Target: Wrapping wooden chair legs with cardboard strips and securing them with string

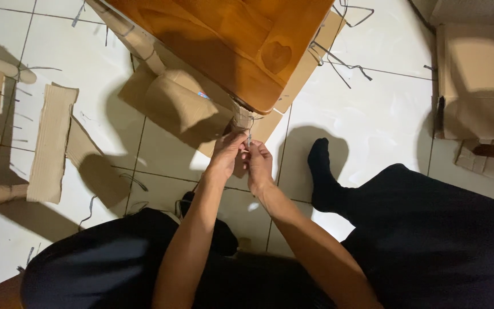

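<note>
White floor tiles (384, 46) fill the room, littered with cardboard scraps and thin wire offcuts. At twelve o'clock an overturned wooden table (230, 40) shows its orange underside, and one cardboard-wrapped leg (240, 117) juts toward the seated person in black trousers. A flat cardboard strip (51, 143) lies at nine o'clock, and a cardboard box (478, 86) stands at two o'clock. The left hand (227, 155) and the right hand (258, 163) meet just below the leg's end, fingers pressed together, pinching what looks like a thin grey wire (249, 137); it is too fine to be sure.
</note>
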